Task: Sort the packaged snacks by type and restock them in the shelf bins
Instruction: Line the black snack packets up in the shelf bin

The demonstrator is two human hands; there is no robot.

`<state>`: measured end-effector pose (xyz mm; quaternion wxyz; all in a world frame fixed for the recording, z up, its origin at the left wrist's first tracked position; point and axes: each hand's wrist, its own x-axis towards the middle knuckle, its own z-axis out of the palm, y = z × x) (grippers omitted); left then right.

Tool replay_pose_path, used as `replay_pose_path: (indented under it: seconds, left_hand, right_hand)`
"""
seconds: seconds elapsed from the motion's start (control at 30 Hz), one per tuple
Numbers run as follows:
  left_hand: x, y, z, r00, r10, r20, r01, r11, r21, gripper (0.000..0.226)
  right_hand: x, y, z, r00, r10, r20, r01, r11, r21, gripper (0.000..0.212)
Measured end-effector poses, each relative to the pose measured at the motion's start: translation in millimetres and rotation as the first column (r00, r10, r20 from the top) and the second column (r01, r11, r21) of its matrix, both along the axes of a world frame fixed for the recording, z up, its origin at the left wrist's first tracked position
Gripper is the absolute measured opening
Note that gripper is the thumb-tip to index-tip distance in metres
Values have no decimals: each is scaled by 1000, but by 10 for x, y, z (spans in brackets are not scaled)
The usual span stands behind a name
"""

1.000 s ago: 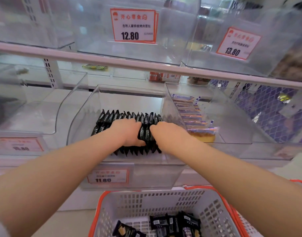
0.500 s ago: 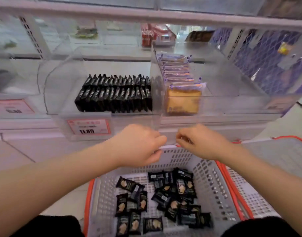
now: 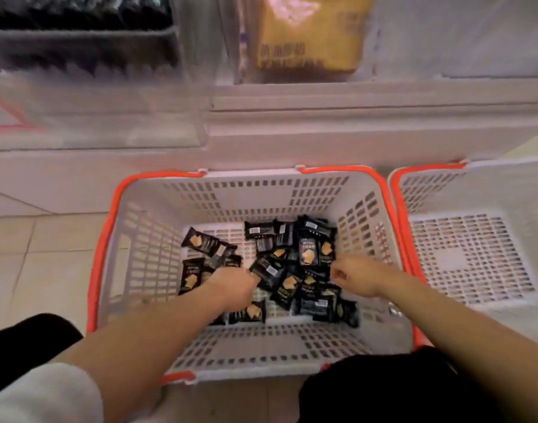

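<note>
Several black snack packets (image 3: 308,255) lie loose on the floor of a white basket with an orange rim (image 3: 255,193). My left hand (image 3: 231,286) is down among them, fingertips against one black packet (image 3: 266,271); the grip is hidden under the hand. My right hand (image 3: 357,276) hovers just above the right side of the pile, fingers loosely curled and a little apart, with nothing seen in it. At the top left, blurred, is the clear shelf bin (image 3: 87,96) holding rows of the same black packets (image 3: 78,13).
A second white basket (image 3: 475,190) stands touching the first on its right. A yellow cake pack (image 3: 307,32) fills the neighbouring bin above. The white shelf base (image 3: 322,132) rises just behind the baskets. My dark-clad knees (image 3: 383,389) press against the near basket wall.
Both hands dropped from the basket's far rim into the basket among the black packets. The view tilted down, so the shelf bins moved to the top edge.
</note>
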<state>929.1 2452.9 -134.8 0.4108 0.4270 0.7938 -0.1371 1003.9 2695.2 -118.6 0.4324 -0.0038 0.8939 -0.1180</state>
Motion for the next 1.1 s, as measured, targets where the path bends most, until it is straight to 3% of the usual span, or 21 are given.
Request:
replay_pose_path:
  seconds: [0.13, 0.3, 0.43, 0.57, 0.7, 0.77, 0.87, 0.97, 1.0, 1.03, 1.1]
  left_hand:
    - [103, -17, -345, 979, 184, 90, -182, 983, -32, 25]
    - [173, -85, -731, 924, 372, 83, -371, 928, -33, 21]
    - [185, -139, -948, 926, 373, 61, -369, 927, -74, 30]
    - [271, -168, -1085, 954, 296, 42, -293, 953, -75, 39]
    - [436, -174, -1177, 972, 234, -2, -234, 972, -18, 50]
    - [487, -175, -1210, 973, 230, -21, -231, 973, -21, 57]
    - [468, -158, -1216, 962, 272, -38, -272, 962, -1, 55]
    - [438, -135, -1122, 895, 438, 86, -444, 893, 71, 43]
    - [431, -134, -1076, 831, 532, 162, -551, 826, 119, 39]
    - [418, -132, -1019, 739, 626, 248, -670, 724, 167, 34]
    - [360, -99, -881, 462, 776, 429, -886, 427, 182, 26]
  right_hand:
    - [75, -157, -507, 994, 36, 102, -37, 999, 15, 25]
    - [190, -286, -852, 992, -37, 124, 31, 998, 56, 27]
    - [199, -421, -945, 984, -117, 136, 107, 991, 74, 33]
    - [126, -430, -942, 961, -133, 245, 133, 991, 15, 21]
    - [107, -338, -832, 971, -177, 159, 176, 984, 24, 15]
    - [118, -269, -771, 944, -290, 159, 305, 949, -82, 18]
    - [164, -189, -670, 808, -523, 272, 585, 768, -260, 9]
    - [210, -196, -575, 630, -681, 373, 776, 536, -334, 10]
    - [210, -217, -541, 532, -729, 430, 842, 401, -362, 14]
    - [202, -244, -507, 390, -756, 525, 901, 197, -386, 17]
    - [183, -312, -450, 64, -638, 768, 900, -295, -320, 23]
